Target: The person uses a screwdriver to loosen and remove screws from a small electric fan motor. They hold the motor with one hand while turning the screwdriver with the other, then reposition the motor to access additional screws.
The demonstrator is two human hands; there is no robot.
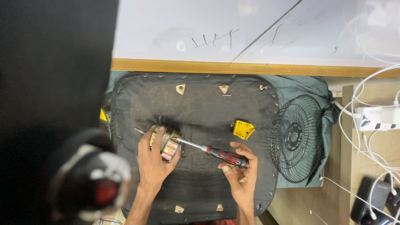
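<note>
On a black, stapled fabric pad (196, 112), the left hand (153, 162) wraps palm-down around a round metal motor core (166, 143) with coppery windings. A steel-shafted screwdriver (208, 151) reaches into it; the right hand (241, 173) pinches its red-and-black handle. Further right lie a yellow plastic bracket (243, 129) and a black wire fan grille (296, 138).

One head-worn camera looks steeply down, close over the black pad (196, 125); wall edge at twelve o'clock, wire fan guard (296, 139) at three.
</note>
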